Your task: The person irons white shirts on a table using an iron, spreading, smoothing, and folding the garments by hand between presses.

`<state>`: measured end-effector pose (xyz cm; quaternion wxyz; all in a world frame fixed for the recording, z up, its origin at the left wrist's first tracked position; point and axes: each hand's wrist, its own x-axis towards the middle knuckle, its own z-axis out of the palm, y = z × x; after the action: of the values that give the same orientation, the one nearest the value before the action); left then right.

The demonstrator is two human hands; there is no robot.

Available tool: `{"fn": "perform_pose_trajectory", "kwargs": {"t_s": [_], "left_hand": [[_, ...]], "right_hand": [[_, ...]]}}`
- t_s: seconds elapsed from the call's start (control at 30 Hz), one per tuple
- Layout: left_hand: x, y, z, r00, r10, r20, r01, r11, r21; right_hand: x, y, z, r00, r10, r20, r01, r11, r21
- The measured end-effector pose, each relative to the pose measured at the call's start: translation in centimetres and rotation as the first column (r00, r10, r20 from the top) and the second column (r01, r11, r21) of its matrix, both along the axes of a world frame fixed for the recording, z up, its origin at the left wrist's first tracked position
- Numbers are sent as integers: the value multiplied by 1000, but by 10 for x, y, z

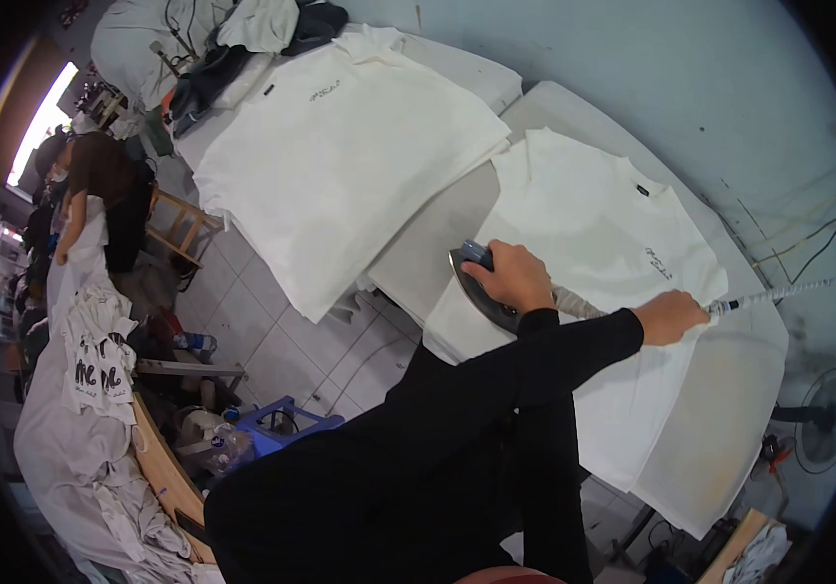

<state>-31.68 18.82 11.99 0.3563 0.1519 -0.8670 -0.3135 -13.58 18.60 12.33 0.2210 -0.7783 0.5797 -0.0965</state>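
My right hand [517,279] is closed round the handle of a steam iron [486,297], which rests on a white T-shirt [574,224] near its left edge. The shirt lies spread on a padded ironing table, with a small black neck label and dark script print on the chest. My left arm crosses over the right one. Its hand [669,317] is closed on the iron's wrapped hose [778,293], which runs off to the right; the fingertips are partly hidden. A second white T-shirt [340,156] with similar script lies flat to the left, overhanging the table edge.
A wall fan [824,419] stands at the right. Dark and white garments [262,24] are heaped at the far left. Below are a blue plastic stool [287,428] and a wooden stool [177,226]. A co-worker [102,185] bends over white cloth at a long fabric-covered table [58,477].
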Motion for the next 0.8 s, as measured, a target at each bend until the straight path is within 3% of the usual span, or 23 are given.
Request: {"fn": "perform_pose_trajectory", "kwargs": {"t_s": [0.03, 0.27, 0.47, 0.57, 0.67, 0.8], "left_hand": [[1, 0, -1, 999, 0, -34, -1, 1000, -25], [16, 2, 19, 997, -51, -54, 64, 960, 274], [20, 2, 32, 992, -28, -122, 72, 925, 373], [20, 3, 36, 987, 47, -156, 2, 954, 298], [13, 1, 31, 974, 129, -187, -121, 991, 55], [14, 2, 31, 990, 80, -113, -73, 995, 63]], "right_hand": [[0, 0, 1, 1000, 2, -13, -2, 1000, -1], [0, 3, -1, 1000, -12, -28, 12, 1000, -9], [-1, 6, 1, 1000, -14, -18, 14, 1000, 8], [-2, 7, 6, 1000, -11, -13, 11, 999, 50], [-3, 8, 10, 1000, -17, -12, 18, 991, 134], [-3, 7, 13, 1000, -16, -20, 19, 988, 156]]}}
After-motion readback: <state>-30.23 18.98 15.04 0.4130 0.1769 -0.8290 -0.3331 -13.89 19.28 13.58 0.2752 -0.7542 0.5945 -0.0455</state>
